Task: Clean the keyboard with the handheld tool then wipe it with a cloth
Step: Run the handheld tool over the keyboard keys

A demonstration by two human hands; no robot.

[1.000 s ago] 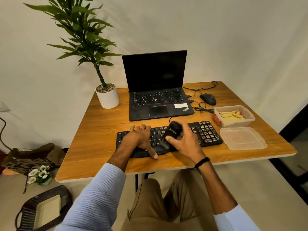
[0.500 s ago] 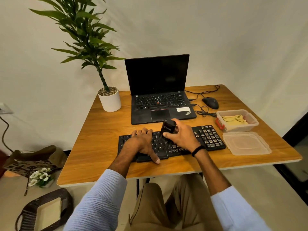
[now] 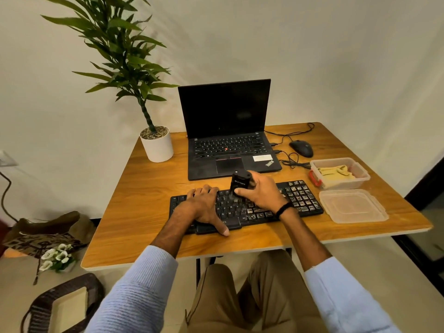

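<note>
We are resting our left hand [image 3: 204, 205] flat on the left half of the black keyboard [image 3: 300, 198], with the thumb reaching over its near edge. Our right hand [image 3: 262, 191] is gripping the black handheld tool [image 3: 240, 182] upright, its lower end meeting the keys at the keyboard's middle. The yellow cloth [image 3: 336, 171] is lying in a clear container [image 3: 331, 160] beyond the keyboard's right end, and the lid [image 3: 352, 205] is sitting just right of the keyboard.

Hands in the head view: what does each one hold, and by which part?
The right hand grips the black handheld tool round its upright body. The left hand holds nothing; it rests flat on the keyboard.
</note>
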